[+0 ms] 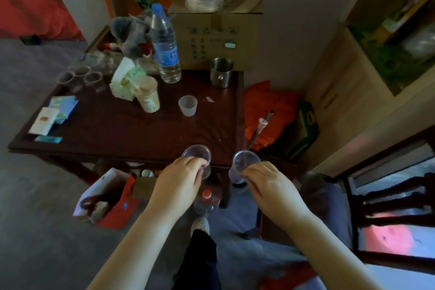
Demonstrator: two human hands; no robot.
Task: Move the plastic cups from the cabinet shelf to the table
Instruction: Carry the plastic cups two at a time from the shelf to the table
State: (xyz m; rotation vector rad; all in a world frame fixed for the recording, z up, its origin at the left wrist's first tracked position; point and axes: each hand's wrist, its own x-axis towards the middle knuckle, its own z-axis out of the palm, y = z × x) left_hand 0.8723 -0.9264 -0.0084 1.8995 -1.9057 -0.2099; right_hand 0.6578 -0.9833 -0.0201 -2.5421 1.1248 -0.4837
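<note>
Each hand carries one clear plastic cup upright by the rim: the left hand [182, 178] has its grip pinched on the left cup [197, 157], over the bench [122, 125] edge; the right hand [270, 183] pinches the right cup [244, 163], just off its corner. Beyond them a small white cup [187, 105], a steel mug [220, 72] and a water bottle [164, 47] leave the near bench free

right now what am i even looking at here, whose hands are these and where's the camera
The single picture comes from a camera worn on a person's head, looking down at their own bare arms. The left hand grips one clear plastic cup at the near edge of a dark wooden table. The right hand holds a second clear cup just past the table's corner. Already on the table: a water bottle, a steel mug, a small white cup, and three more clear cups far left.
</note>
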